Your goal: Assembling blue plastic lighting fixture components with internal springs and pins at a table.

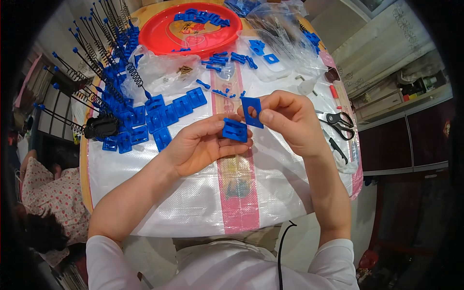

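Left hand [200, 145] pinches a blue slotted base [235, 130]; right hand [290, 121] pinches a blue plate [252, 112] just above, unjoined. Finished spring assemblies [104, 67] crowd the worktop [193, 203]; loose parts remain.

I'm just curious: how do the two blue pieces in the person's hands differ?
The flat plate in the right hand is thin, with a hole through it; the block in the left hand is thicker and ribbed. The plate is pinched by fingertips; the block rests on the fingers. Both are blue plastic.
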The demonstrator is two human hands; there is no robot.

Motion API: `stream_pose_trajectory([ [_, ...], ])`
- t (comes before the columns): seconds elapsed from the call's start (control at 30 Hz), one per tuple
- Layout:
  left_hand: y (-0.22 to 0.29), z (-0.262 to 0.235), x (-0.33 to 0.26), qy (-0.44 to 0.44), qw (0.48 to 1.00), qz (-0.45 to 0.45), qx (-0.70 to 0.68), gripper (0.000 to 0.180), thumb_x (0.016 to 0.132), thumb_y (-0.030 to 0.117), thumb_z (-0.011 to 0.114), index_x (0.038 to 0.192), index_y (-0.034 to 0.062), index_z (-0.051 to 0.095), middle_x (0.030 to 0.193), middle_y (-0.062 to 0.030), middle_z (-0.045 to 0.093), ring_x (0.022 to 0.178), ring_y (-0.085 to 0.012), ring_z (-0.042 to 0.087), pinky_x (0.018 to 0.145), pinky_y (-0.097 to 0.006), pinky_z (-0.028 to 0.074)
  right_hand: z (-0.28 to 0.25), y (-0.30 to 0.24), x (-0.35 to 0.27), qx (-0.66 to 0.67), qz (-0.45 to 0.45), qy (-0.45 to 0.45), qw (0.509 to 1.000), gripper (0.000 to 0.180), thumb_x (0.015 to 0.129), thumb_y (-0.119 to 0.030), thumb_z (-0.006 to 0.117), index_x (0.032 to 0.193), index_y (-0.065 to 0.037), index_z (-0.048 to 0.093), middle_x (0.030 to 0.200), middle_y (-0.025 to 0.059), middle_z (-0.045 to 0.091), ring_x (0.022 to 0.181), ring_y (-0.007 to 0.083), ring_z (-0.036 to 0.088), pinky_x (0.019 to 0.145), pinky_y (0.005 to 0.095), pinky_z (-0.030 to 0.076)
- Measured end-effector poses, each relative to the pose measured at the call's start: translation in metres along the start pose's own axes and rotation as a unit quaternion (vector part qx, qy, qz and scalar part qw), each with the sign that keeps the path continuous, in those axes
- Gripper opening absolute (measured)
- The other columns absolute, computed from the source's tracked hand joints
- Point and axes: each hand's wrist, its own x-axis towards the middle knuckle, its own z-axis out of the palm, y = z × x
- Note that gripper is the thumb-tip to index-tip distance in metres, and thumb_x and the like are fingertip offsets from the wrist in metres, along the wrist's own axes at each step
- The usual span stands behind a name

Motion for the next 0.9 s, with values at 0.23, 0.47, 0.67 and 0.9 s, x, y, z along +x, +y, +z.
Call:
stream_pose_trajectory([
  [0.23, -0.009, -0.006, -0.001, -0.011, 1.0, -0.024, 0.011, 0.047, 0.101, 0.022, 0.054, 0.138, -0.0043, 0.044, 0.131, -0.0212, 0.058, 0.122, -0.0351, 0.059, 0.109, -0.049, 0.047, 0.004, -0.013, -0.007, -0.285, -0.11, -0.008, 0.952, 0.014, 0.085, -0.008, 0.072, 0.096, 0.0, 0.07, 0.098, 0.0109, 0.073, 0.095, 0.0186, 0.068, 0.085, 0.0326, 0.052],
  [0.47, -0.012, -0.005, 0.002, -0.035, 0.999, -0.007, 0.032, 0.051, 0.099, 0.021, 0.059, 0.139, -0.0051, 0.043, 0.134, -0.0172, 0.057, 0.127, -0.0283, 0.056, 0.112, -0.049, 0.043, 0.016, -0.026, -0.013, -0.533, -0.228, -0.031, 0.814, 0.017, 0.076, -0.007, 0.075, 0.09, -0.004, 0.066, 0.099, 0.009, 0.068, 0.093, 0.0281, 0.065, 0.082, 0.0383, 0.05],
  [0.67, -0.012, -0.005, 0.001, -0.028, 0.999, -0.005, 0.035, 0.053, 0.099, 0.023, 0.059, 0.14, -0.005, 0.041, 0.133, -0.0158, 0.056, 0.126, -0.0262, 0.056, 0.111, -0.047, 0.044, 0.026, -0.024, -0.018, -0.638, -0.272, -0.044, 0.719, 0.016, 0.073, -0.012, 0.069, 0.084, -0.003, 0.061, 0.101, 0.0097, 0.065, 0.094, 0.0279, 0.062, 0.083, 0.0395, 0.049],
  [0.9, -0.012, -0.002, 0.0, -0.035, 0.999, -0.013, 0.02, 0.054, 0.099, 0.021, 0.059, 0.142, -0.0046, 0.039, 0.134, -0.0158, 0.055, 0.127, -0.0257, 0.055, 0.11, -0.045, 0.045, 0.03, -0.029, -0.022, -0.651, -0.251, -0.059, 0.714, 0.018, 0.071, -0.011, 0.069, 0.085, -0.003, 0.061, 0.104, 0.0104, 0.064, 0.097, 0.0278, 0.062, 0.085, 0.0395, 0.049],
])
